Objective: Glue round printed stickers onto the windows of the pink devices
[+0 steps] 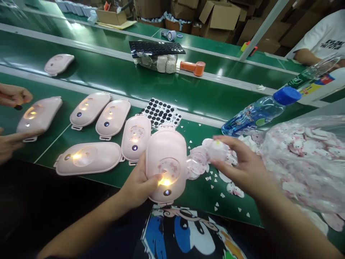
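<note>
Pink casing (172,147) sits in our left hand (141,185) at the near edge of the table (229,208), fingers around one side and thumb on its front; our right hand (246,167) pinches a pale translucent piece (217,149) beside loose discs (198,163). We judge that the one-sided grip could let the casing slip, and a slack pinch could lose the piece among the discs.

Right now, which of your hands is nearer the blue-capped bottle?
Right hand: just this side of the bottle. Left hand: farther left, holding a pink device.
</note>
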The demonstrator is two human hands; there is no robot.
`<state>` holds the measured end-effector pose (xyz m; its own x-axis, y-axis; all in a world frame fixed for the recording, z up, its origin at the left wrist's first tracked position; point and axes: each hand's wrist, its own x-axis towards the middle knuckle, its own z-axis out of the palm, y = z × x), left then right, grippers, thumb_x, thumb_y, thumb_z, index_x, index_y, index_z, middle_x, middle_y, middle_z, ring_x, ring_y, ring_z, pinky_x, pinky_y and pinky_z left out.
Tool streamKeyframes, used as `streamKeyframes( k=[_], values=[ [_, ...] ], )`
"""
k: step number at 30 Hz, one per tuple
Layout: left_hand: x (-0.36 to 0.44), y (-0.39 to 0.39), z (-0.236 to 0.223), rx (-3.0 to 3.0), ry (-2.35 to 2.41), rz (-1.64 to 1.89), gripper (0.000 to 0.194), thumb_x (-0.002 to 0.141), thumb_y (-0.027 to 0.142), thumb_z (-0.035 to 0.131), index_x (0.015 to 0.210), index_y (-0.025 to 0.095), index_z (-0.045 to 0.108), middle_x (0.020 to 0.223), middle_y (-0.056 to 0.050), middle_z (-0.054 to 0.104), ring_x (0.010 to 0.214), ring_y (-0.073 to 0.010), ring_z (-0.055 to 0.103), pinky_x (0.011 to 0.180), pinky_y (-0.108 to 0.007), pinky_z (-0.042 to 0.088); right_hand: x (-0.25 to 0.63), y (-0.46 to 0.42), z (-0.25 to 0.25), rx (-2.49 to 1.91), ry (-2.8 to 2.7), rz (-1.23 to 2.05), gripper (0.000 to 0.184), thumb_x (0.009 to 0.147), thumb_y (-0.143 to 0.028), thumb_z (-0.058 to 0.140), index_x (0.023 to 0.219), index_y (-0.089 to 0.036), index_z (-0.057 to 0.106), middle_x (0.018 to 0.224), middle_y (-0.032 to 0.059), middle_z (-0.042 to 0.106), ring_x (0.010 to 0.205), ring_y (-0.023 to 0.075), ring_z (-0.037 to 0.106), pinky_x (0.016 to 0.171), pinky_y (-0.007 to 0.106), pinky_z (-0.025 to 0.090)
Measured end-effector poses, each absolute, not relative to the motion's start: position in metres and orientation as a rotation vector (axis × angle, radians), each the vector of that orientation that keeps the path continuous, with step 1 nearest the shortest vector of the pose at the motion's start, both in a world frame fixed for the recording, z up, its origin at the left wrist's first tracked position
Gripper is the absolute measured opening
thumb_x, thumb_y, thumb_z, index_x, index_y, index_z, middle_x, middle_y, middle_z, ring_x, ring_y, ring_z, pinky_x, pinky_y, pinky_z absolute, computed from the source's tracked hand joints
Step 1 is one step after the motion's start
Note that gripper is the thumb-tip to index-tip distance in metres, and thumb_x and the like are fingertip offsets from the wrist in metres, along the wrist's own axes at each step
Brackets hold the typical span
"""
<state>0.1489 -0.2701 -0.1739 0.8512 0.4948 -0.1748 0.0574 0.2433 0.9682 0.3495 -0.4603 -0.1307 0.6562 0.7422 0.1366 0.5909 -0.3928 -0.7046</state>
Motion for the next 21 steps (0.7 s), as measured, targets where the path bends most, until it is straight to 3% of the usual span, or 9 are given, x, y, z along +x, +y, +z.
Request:
streamKeyframes(
  k=[3,7,9,12,16,21],
  values=[
    [0.138,-0.261,-0.178,1.249,0.619,0.367,0.063,0.077,0.027,0.075,0.134,0.025,0.049,0.116,-0.009,0.068,0.105,-0.0299,0.065,0.084,-0.038,0.059,0.366,-0.41,-0.152,-2.236,-0.947,0.27,0.037,0.075,-0.036,0.074,0.109,-0.026,0.064,0.12,0.0083,0.056,0.117,0.029,0.053,0.1,0.048,0.044],
    [0.132,-0.251,-0.171,1.191,0.743,0.452,0.057,0.074,0.027,0.078,0.125,0.023,0.053,0.108,-0.008,0.068,0.099,-0.029,0.067,0.075,-0.035,0.061,0.387,-0.366,-0.175,-2.275,-0.96,0.42,0.025,0.076,-0.025,0.069,0.1,-0.021,0.064,0.097,0.0049,0.065,0.088,0.0229,0.063,0.081,0.04,0.051],
    [0.13,-0.247,-0.168,1.179,0.767,0.472,0.057,0.071,0.027,0.08,0.121,0.023,0.054,0.103,-0.007,0.069,0.093,-0.0274,0.067,0.07,-0.033,0.061,0.388,-0.365,-0.176,-2.304,-0.937,0.422,0.034,0.074,-0.025,0.072,0.106,-0.02,0.062,0.106,0.0084,0.064,0.094,0.0256,0.062,0.083,0.042,0.051],
    [0.13,-0.243,-0.168,1.178,0.79,0.467,0.056,0.069,0.026,0.08,0.119,0.025,0.055,0.101,-0.005,0.069,0.087,-0.0247,0.067,0.066,-0.031,0.061,0.373,-0.387,-0.161,-2.33,-0.97,0.23,0.055,0.077,-0.026,0.072,0.128,-0.02,0.052,0.132,0.0147,0.05,0.113,0.029,0.055,0.093,0.045,0.047],
    [0.135,-0.245,-0.17,1.178,0.78,0.442,0.056,0.071,0.028,0.079,0.122,0.027,0.056,0.104,-0.004,0.069,0.094,-0.0273,0.067,0.074,-0.035,0.06,0.334,-0.421,-0.145,-2.36,-1.615,0.209,0.018,0.09,-0.014,0.054,0.102,-0.021,0.067,0.103,0.0075,0.066,0.099,0.0251,0.059,0.086,0.043,0.046],
    [0.142,-0.249,-0.18,1.231,0.719,0.398,0.057,0.074,0.028,0.077,0.126,0.026,0.054,0.113,-0.007,0.067,0.106,-0.0316,0.063,0.084,-0.041,0.058,0.303,-0.431,-0.166,-2.39,-1.977,0.239,0.022,0.089,-0.018,0.06,0.11,-0.022,0.067,0.11,0.0055,0.068,0.103,0.0275,0.059,0.091,0.047,0.04]
  ],
)
